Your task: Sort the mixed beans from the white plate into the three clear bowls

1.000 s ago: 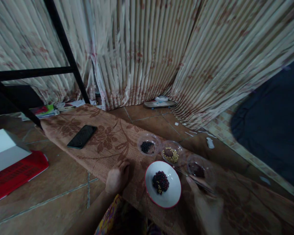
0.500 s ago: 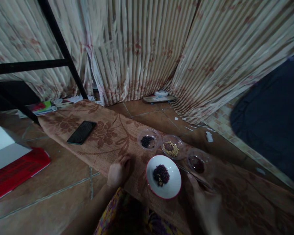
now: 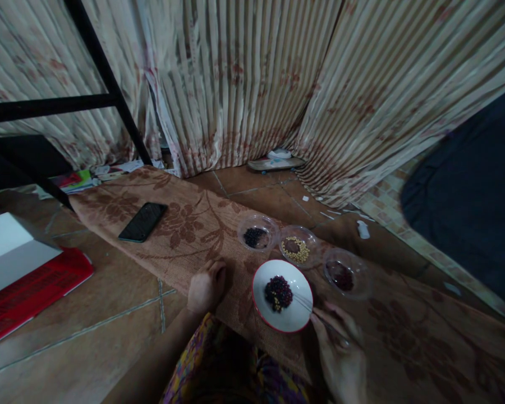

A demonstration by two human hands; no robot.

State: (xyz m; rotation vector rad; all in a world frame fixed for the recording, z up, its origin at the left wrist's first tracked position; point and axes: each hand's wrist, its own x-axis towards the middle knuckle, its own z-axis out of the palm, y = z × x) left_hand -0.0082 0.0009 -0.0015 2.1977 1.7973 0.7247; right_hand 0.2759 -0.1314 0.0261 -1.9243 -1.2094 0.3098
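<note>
My right hand [image 3: 336, 342] holds a pair of thin metal chopsticks [image 3: 302, 303], their tips at the bean pile inside a white bowl with a red rim [image 3: 298, 280]. Dark red and black beans [image 3: 280, 289] lie heaped in that bowl with a few yellow ones among them. Behind it stand three clear plastic cups: one with black beans [image 3: 253, 237], one with yellow beans [image 3: 302, 252], one with dark red beans [image 3: 344, 279]. My left hand [image 3: 206, 287] rests as a loose fist on the cloth, left of the bowl; nothing shows in it.
A patterned brown cloth [image 3: 185, 224] covers the long narrow surface. A black phone [image 3: 143, 222] lies on its left part. A red and white box [image 3: 37, 286] sits on the tiled floor at left. Beyond are a black metal frame [image 3: 105, 67], striped curtains [image 3: 244, 84] and a skateboard [image 3: 273, 164].
My right hand has brought the chopsticks from beside the red-bean cup to the left, into the bowl. My left hand stays on the cloth. The view has shifted slightly.
</note>
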